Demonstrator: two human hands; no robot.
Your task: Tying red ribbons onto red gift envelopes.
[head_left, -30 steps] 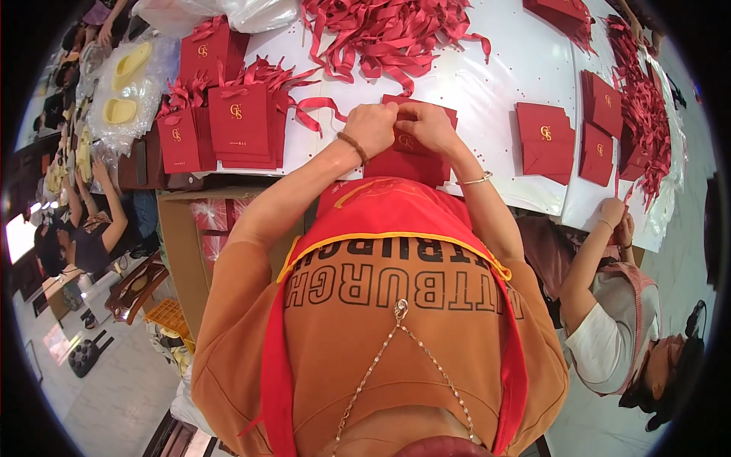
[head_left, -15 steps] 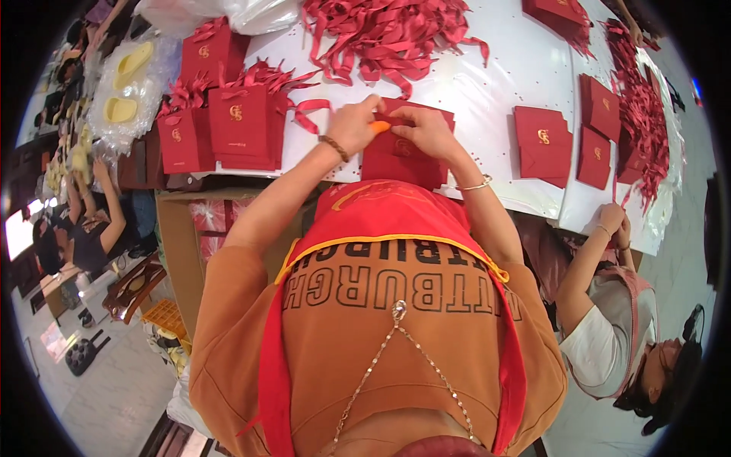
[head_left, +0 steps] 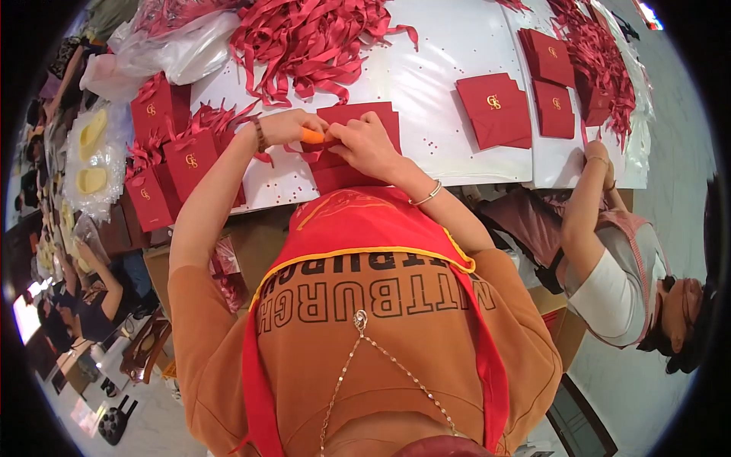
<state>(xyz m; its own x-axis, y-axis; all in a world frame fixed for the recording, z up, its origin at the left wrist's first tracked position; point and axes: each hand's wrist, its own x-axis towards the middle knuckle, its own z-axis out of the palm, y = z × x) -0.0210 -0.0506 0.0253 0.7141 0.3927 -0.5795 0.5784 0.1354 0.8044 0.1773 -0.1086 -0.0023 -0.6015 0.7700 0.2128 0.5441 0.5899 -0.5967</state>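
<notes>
From where I stand, the red paper bag [head_left: 343, 177] being worked on lies flat at the middle of the table's [head_left: 426, 84] near edge, right against the person's apron [head_left: 343, 228]. The left hand [head_left: 295, 126], something orange [head_left: 312, 135] at its fingers, and the right hand [head_left: 365, 145] meet over it, fingers bent inward. A ribbon [head_left: 311, 157] shows just below them, but I can't tell whether either grip has hold of it.

I'd judge this bag partway along. The ribboned bags [head_left: 192, 164] toward the near left corner look done; the plain stack [head_left: 495, 114] near the right end shows no ribbons, so probably those are not yet done.

A big ribbon heap [head_left: 304, 46] sprawls at the far edge, with clear plastic [head_left: 179, 53] by the far left corner. Small red dots [head_left: 432, 145] litter the top. The left forearm crosses partly before the ribboned bags, and a co-worker's hands [head_left: 598, 152] are busy at the right end, well apart.
</notes>
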